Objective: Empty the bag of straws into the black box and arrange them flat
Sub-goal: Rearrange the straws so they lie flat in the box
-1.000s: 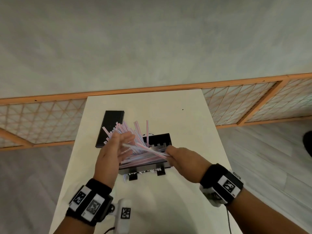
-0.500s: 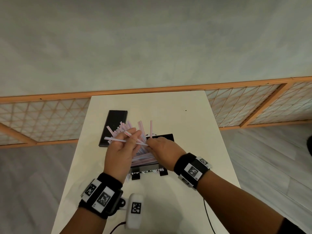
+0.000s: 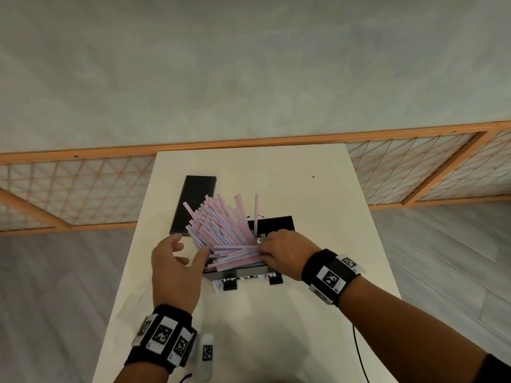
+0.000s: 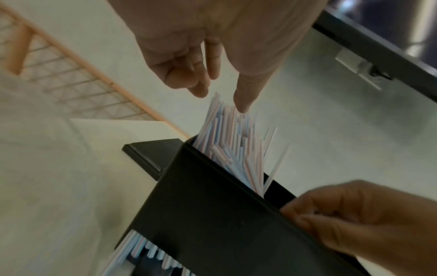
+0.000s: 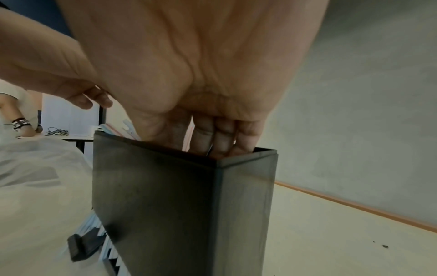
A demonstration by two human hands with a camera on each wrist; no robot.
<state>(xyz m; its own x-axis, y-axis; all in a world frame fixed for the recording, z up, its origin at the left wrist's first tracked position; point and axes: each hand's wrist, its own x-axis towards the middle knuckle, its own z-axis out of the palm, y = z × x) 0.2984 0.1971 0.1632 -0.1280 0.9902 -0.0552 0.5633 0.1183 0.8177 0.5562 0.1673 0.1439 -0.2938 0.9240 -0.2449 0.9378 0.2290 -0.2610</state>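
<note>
Already the right hand point(image 3: 286, 251) is curled into the black box point(image 3: 240, 273), fingers pinching straw ends at its 3 o'clock side, while the left hand point(image 3: 177, 268) hovers spread, fingers loose, at 9 o'clock, holding nothing. The straws point(image 3: 221, 225) are in the box — but many fan upward toward 11 o'clock (over a black lid point(image 3: 193, 205)). Emptying looks done; flattening remains.

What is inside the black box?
Lots of striped straws fill the box; some lie flat, many stick up slanted. The right hand reaches its fingers in among them. The box's bottom is hidden under the straws.
</note>
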